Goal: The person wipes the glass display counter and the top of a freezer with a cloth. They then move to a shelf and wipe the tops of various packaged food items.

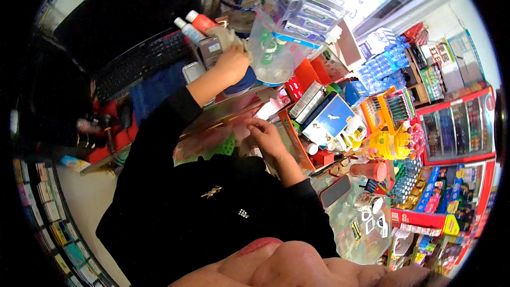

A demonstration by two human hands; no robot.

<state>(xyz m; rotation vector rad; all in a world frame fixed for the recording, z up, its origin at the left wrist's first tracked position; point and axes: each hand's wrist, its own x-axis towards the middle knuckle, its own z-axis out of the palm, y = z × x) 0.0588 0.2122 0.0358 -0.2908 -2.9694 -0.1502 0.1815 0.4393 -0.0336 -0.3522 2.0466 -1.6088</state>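
Single head view: left unit of a side-by-side fisheye pair, worn on the person's head, aimed steeply down. Upright, not mirrored. The wearer's lower face (287,266) crowds the bottom edge, very near the lens; just beyond it comes the black long-sleeved top (212,223). Left hand (232,66) sits above centre, right hand (267,137) near centre, both at mid range. Coverage is wide: big black monitor (133,13) upper left, dark packed shelf (56,218) lower left, red-framed glass-front cabinet (457,125) far right, the latter two well back. Edges bow, cabinet leans, black circular border cuts corners.
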